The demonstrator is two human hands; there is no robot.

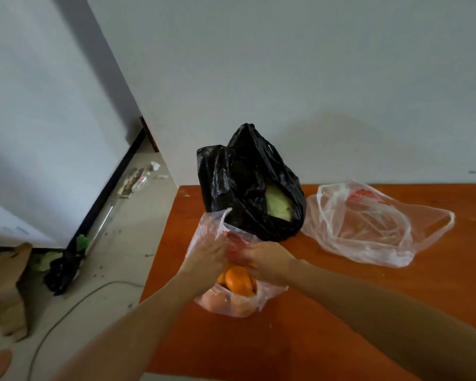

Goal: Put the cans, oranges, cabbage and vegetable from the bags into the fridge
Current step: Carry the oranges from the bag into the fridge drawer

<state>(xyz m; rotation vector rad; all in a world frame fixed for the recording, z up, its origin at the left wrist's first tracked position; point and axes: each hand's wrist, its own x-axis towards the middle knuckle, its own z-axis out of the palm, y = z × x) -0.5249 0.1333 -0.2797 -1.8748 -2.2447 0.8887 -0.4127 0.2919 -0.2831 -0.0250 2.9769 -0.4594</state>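
Oranges (238,280) sit directly below both hands, nearer the person than the fingers, inside the thin orange bag (204,232) on the tabletop (313,325). The top orange is exposed at the bag mouth, just under the wrists. More are seen through the film beneath it.

Left hand (206,257): fingers curled, film pinched at the left side of the mouth.
Right hand (261,259): fingers curled, film pinched at the right side. Fingertip detail is lost to blur.
The hands are nearly touching, with the mouth held between them.

Key relation, as judged: the top orange lies below and slightly back from both palms, about equally near to each. It is round fruit, so no long axis needs to be accounted for. One hand would have to be freed from the film and dropped straight down.

Just beyond the fingertips, touching the orange bag: black bag (239,188), upright, mouth gaping. Cabbage (278,206) is visible inside, beyond and right of the right hand.

Farther right of the right hand: clear bag (368,229), slumped flat, contents not discernible. Cans and vegetable are not seen.
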